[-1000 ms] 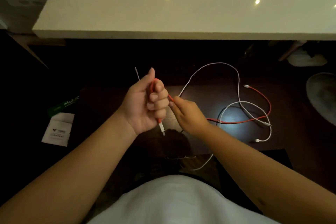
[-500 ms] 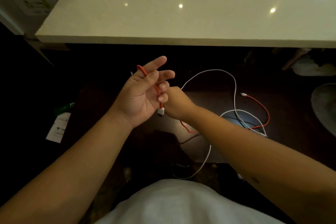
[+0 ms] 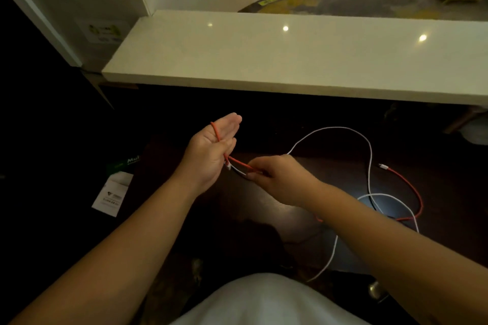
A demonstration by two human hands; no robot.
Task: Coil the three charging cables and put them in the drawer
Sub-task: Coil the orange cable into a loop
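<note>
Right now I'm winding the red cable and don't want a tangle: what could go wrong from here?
1. The red cable has loose length that crosses the white cable. As the right hand draws it in, it may drag or snag the white one.
2. The loop lies over the straight fingers of the left hand and could slide off, undoing the coil.
</note>
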